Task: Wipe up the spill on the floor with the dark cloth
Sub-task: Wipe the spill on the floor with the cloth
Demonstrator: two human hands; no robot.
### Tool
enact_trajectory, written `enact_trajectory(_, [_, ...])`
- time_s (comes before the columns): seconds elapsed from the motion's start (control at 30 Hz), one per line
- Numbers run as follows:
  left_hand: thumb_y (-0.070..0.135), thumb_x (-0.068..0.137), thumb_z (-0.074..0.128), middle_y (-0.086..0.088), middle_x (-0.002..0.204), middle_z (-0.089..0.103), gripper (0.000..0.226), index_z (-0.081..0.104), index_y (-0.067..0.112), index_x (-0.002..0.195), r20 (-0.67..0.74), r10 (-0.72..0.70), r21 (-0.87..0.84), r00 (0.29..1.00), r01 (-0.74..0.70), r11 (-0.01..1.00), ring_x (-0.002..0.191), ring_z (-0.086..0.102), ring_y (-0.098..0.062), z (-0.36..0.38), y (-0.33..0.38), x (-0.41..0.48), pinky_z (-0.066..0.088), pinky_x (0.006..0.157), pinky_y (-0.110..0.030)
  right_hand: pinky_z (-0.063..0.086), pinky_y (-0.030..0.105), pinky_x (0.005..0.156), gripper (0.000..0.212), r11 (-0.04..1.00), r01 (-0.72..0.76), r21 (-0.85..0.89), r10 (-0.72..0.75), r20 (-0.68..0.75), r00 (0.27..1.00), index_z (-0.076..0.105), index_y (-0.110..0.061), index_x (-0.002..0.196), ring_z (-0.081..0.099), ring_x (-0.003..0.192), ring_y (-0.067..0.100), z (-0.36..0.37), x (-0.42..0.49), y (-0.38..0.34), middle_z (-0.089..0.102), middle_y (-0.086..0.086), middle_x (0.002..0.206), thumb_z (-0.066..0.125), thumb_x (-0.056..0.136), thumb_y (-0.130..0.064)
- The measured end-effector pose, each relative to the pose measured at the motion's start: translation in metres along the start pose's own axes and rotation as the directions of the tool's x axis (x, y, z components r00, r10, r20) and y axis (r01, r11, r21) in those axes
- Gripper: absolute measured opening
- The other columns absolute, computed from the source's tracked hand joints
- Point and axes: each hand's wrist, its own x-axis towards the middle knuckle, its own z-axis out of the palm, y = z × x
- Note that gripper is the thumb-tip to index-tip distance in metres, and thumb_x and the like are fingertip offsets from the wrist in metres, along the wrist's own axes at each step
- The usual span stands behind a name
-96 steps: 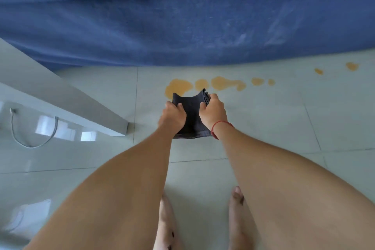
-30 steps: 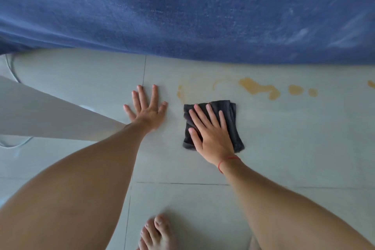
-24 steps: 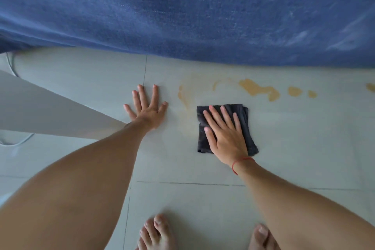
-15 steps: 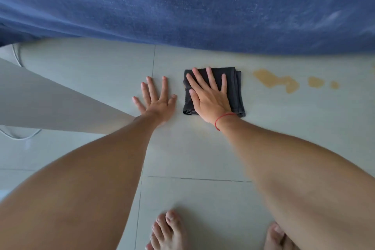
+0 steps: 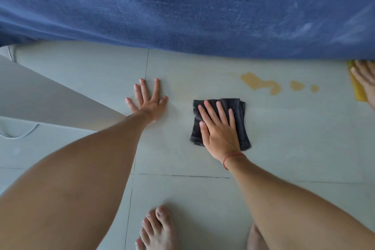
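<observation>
The dark cloth [image 5: 241, 126] lies folded on the pale tiled floor, a little in front of the blue sofa. My right hand [image 5: 220, 134], a red string on its wrist, presses flat on the cloth with fingers spread. My left hand [image 5: 149, 105] rests flat on the bare tile to the cloth's left, holding nothing. The orange spill [image 5: 260, 84] sits beyond the cloth to the right, with two small drops [image 5: 296, 85] further right. Only a faint smear shows on the tile above the cloth.
The blue sofa [image 5: 182, 6] fills the top of the view. A white table edge [image 5: 50, 99] juts in from the left, a cable [image 5: 18, 134] below it. Another person's hand [image 5: 365, 79] on a yellow cloth [image 5: 359, 91] is at the right edge. My bare feet [image 5: 158, 229] are at the bottom.
My right hand has drawn the cloth back from near the sofa toward me and slightly right. The left hand stayed planted. A second hand with a yellow cloth has appeared at right.
</observation>
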Motion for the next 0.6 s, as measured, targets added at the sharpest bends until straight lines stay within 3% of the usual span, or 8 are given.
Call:
enact_trajectory(0.13, [0.049,0.1,0.016,-0.001,0.156,-0.034,0.06,-0.017,0.042,0.149,-0.015,0.005,0.007,1.0,-0.005,1.0,0.145,-0.029,-0.02,0.002,0.0,0.001,-0.014,0.115,-0.056,0.012,0.054,0.115,0.051,0.995,-0.099,-0.011,0.099,-0.018,0.995,0.038,-0.031,0.144,0.028,0.145,0.025,0.003,0.015,-0.015,0.035,-0.009,0.154,0.029,0.095,-0.037])
enact_trajectory(0.23, [0.048,0.1,0.016,-0.001,0.156,-0.035,0.06,-0.018,0.042,0.149,-0.016,0.003,0.01,1.0,-0.003,1.0,0.145,-0.03,-0.02,0.003,0.0,0.002,-0.015,0.115,-0.055,0.008,0.061,0.114,0.053,0.988,-0.156,-0.013,0.156,0.012,0.988,0.031,-0.033,0.147,0.019,0.147,0.025,0.003,0.034,-0.029,0.025,-0.009,0.158,0.025,0.095,-0.039])
enact_trajectory(0.43, [0.048,0.1,0.016,0.0,0.155,-0.036,0.06,-0.019,0.044,0.149,-0.017,0.0,0.002,1.0,0.0,1.0,0.144,-0.031,-0.018,0.004,0.0,0.004,-0.015,0.115,-0.055,-0.004,0.062,0.114,0.052,0.989,-0.149,0.017,0.148,0.051,0.988,0.016,-0.034,0.151,-0.001,0.15,0.024,-0.001,0.111,-0.047,0.006,-0.011,0.162,0.024,0.1,-0.039])
enact_trajectory(0.53, [0.05,0.1,0.016,0.001,0.155,-0.035,0.059,-0.018,0.045,0.148,-0.017,-0.005,-0.008,1.0,0.005,1.0,0.144,-0.031,-0.018,0.004,0.0,0.006,-0.016,0.115,-0.055,-0.005,0.063,0.113,0.053,0.983,-0.182,0.022,0.182,0.037,0.983,0.015,-0.032,0.152,-0.002,0.149,0.027,0.001,0.133,-0.059,0.005,-0.008,0.162,0.022,0.1,-0.042])
enact_trajectory(0.6, [0.05,0.1,0.017,0.001,0.156,-0.035,0.06,-0.018,0.046,0.148,-0.014,-0.008,-0.018,1.0,0.008,1.0,0.144,-0.031,-0.018,0.003,0.0,0.006,-0.016,0.115,-0.055,-0.004,0.061,0.114,0.055,0.993,-0.118,0.019,0.117,0.036,0.993,0.019,-0.031,0.151,0.002,0.15,0.027,0.002,0.122,-0.059,0.01,-0.007,0.162,0.026,0.099,-0.044])
